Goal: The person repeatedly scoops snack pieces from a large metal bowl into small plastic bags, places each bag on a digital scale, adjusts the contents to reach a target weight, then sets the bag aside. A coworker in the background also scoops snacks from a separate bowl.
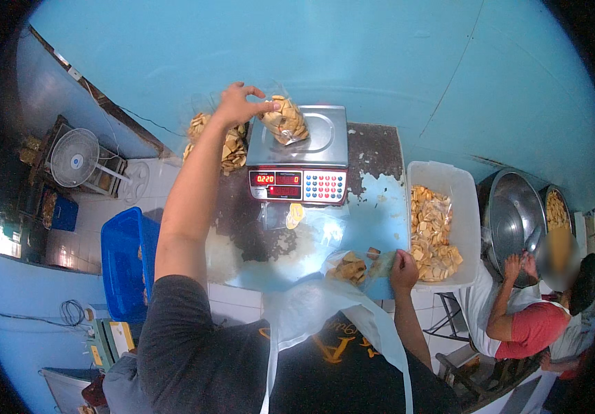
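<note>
A clear plastic bag of biscuit-like pieces [286, 121] stands tilted on the steel pan [323, 142] of a digital scale. My left hand [241, 106] reaches over the pan's left side, thumb and fingers on the bag's upper part. Lit red digits show on the scale's panel [297, 185]. At the table's near edge, my right hand [404, 269] pinches the end of another clear bag [349, 269], which lies on its side with some darker pieces in it. More filled bags [233, 150] stand left of the scale, partly hidden by my left arm.
Flat clear packaging with yellow labels [294, 216] lies before the scale. Right of the worn table [271, 243] is a translucent bin [445, 173] of pieces. Beyond it, a co-worker [530, 326] works by a large metal bowl [515, 217]. A blue tub [121, 259] and a fan [76, 155] are at left.
</note>
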### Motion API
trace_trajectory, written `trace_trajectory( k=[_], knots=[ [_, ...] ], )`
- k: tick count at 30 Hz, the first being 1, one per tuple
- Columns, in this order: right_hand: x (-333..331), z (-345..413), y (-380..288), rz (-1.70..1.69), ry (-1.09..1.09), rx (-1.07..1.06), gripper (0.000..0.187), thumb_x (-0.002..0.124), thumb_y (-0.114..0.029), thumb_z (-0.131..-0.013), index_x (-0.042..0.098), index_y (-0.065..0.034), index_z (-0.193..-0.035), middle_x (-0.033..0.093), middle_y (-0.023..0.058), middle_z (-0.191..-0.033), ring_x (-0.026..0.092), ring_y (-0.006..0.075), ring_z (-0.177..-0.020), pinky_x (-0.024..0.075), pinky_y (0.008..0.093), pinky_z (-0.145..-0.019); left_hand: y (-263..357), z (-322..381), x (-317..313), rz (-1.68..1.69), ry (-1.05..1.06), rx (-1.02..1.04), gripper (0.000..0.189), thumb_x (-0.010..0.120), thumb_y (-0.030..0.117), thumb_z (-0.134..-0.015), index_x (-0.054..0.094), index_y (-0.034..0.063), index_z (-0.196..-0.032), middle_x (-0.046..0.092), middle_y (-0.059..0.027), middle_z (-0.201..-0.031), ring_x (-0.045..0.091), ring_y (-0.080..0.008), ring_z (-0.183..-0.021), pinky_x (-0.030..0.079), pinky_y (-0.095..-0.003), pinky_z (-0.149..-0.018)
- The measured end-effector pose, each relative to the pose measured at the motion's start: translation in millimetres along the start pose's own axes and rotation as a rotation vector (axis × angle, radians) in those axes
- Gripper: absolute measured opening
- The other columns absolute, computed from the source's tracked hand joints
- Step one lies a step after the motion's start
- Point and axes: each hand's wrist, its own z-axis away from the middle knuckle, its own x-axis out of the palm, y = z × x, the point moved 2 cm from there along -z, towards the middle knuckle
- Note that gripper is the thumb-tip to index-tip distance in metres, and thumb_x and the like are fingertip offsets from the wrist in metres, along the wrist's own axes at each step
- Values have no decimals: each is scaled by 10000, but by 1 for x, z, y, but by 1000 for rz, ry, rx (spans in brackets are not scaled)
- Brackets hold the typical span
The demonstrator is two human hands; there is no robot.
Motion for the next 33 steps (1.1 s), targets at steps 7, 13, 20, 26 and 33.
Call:
trace_trajectory(
  k=[7, 13, 20, 26, 33],
  knots=[
    [1, 0, -6, 44, 11, -15, 236, 593, -258, -978, 715, -69, -1052, 711, 144, -1002, 690, 347, -927, 540, 437, -825, 1, -9, 15, -73, -78, 20, 690, 866, 667, -616, 757, 238, -1145, 333, -324, -1553, 282, -511, -1447, 320, -579, -1160],
    [0, 1, -10, 36, 26, -10, 247, 591, -270, -975, 715, -70, -1051, 708, 145, -1002, 688, 350, -932, 539, 445, -824, -1, -20, 24, -90, -85, 78, 514, 908, 483, -667, 770, 219, -1086, 332, -303, -1554, 352, -475, -1415, 376, -539, -1128],
    [-3, 2, -14, 50, 20, -40, 268, 577, -294, -976, 714, -75, -1046, 710, 147, -1011, 686, 356, -944, 538, 451, -826, -6, -25, 37, 35, -172, 78, 198, 789, 234, -866, 768, 64, -965, 711, -201, -1062, 693, -338, -970, 533, -436, -843],
    [3, 2, -4, 146, 64, -80, 184, 617, -195, -961, 723, -65, -1039, 708, 132, -968, 697, 320, -860, 550, 394, -763, -7, 17, -6, -79, 80, 281, 115, 734, 125, -879, 742, 14, -908, 700, -205, -952, 680, -386, -854, 526, -427, -772],
    [2, 2, -5, 112, 56, -110, 181, 624, -192, -949, 723, -74, -1043, 703, 120, -954, 694, 308, -848, 549, 390, -763, -56, 100, -62, -179, 1, 207, 63, 737, 53, -812, 715, 3, -844, 687, -186, -890, 669, -396, -844, 524, -427, -757]
  ],
)
